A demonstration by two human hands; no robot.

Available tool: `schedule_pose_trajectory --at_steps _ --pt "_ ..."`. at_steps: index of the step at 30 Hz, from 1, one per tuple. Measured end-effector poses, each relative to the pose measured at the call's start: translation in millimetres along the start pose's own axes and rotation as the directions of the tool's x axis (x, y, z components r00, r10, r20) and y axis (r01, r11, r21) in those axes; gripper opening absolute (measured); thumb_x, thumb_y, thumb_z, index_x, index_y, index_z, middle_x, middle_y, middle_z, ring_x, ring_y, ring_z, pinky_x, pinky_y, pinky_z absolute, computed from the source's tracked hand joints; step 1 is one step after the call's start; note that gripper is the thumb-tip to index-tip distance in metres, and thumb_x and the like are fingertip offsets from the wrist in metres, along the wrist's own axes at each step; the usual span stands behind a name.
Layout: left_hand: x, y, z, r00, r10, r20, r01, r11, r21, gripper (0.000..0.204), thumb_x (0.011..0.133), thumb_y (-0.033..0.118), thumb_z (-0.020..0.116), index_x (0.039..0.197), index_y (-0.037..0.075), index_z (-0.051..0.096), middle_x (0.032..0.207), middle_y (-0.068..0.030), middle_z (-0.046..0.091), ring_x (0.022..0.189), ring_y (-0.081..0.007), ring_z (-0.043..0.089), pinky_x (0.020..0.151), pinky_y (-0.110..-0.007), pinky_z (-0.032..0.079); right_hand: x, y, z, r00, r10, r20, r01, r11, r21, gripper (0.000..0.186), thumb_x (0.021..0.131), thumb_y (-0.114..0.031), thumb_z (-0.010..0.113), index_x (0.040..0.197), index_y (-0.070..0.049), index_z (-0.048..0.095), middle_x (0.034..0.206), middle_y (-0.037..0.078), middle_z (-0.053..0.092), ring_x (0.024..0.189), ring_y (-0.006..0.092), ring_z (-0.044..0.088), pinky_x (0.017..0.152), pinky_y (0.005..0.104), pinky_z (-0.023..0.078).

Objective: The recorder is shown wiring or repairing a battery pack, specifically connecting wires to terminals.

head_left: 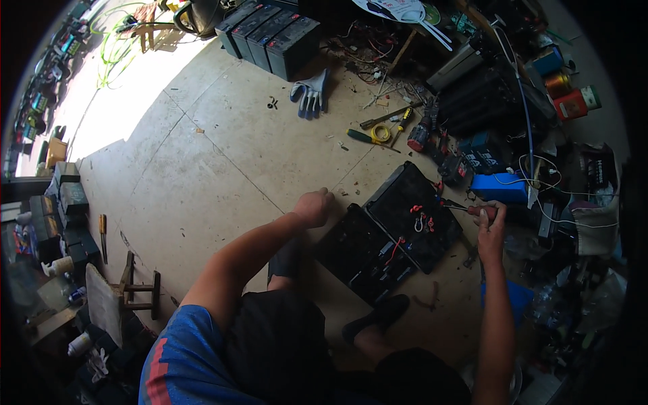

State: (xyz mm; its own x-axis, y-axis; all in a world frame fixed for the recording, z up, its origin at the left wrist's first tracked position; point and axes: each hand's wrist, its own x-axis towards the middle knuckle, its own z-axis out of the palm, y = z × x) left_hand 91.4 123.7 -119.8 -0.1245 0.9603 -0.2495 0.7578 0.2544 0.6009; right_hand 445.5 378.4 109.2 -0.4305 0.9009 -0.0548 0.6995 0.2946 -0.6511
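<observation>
On the floor [223,182], in front of the seated person and a little to the right, lies a black case [445,236] in two parts joined side by side, the seam between them running from upper left to lower right. The right hand [491,226] is closed around the red handle of a screwdriver [479,211], just beyond the case's right edge. The shaft points leftward from the fist, nearly level across the view and rising slightly toward its tip, so it meets the long edge of the right-hand part at a slant rather than running along it. The tip is at or just beside that edge; whether it touches cannot be told.

That slant between shaft and edge looks like the relation any move of the tool turns on: the case lies straight to the left of the right hand, which is by far the nearer to the right-hand part. Red-capped fittings [416,208] sit on that part, further left than the tip, and a red wire [395,248] lies by the seam.

The left hand [314,208] is over the floor, left of the case's upper left corner and apart from it. Its fingers appear bent, but how far they close, or whether they hold anything, cannot be told.
</observation>
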Motion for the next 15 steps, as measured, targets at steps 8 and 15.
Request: schedule_pose_trajectory --at_steps 8,15 --pt "12 -18 -26 0.985 0.006 0.175 -0.021 0.996 0.081 0.028 0.083 0.02 0.067 0.106 0.004 0.065 0.106 -0.0193 0.064 0.1 -0.0411 0.065 0.085 -0.048 0.053 7 -12 8 1.0 0.0 -0.005 0.0 1.0 0.011 0.025 0.104 -0.004 0.05 0.128 -0.002 0.044 0.112 0.015 0.064 0.101 0.022 0.069 0.086 0.0353 0.058" --pt "45 -18 -82 0.955 0.118 0.271 -0.122 0.993 -0.004 0.032 0.078 0.019 0.074 0.105 0.004 0.069 0.105 -0.0167 0.069 0.095 -0.0377 0.068 0.084 -0.045 0.055 -2 -11 7 1.0 0.015 -0.02 -0.014 0.997 0.073 0.024 0.105 -0.003 0.048 0.129 -0.003 0.044 0.111 0.014 0.063 0.101 0.0219 0.07 0.089 0.0358 0.057"
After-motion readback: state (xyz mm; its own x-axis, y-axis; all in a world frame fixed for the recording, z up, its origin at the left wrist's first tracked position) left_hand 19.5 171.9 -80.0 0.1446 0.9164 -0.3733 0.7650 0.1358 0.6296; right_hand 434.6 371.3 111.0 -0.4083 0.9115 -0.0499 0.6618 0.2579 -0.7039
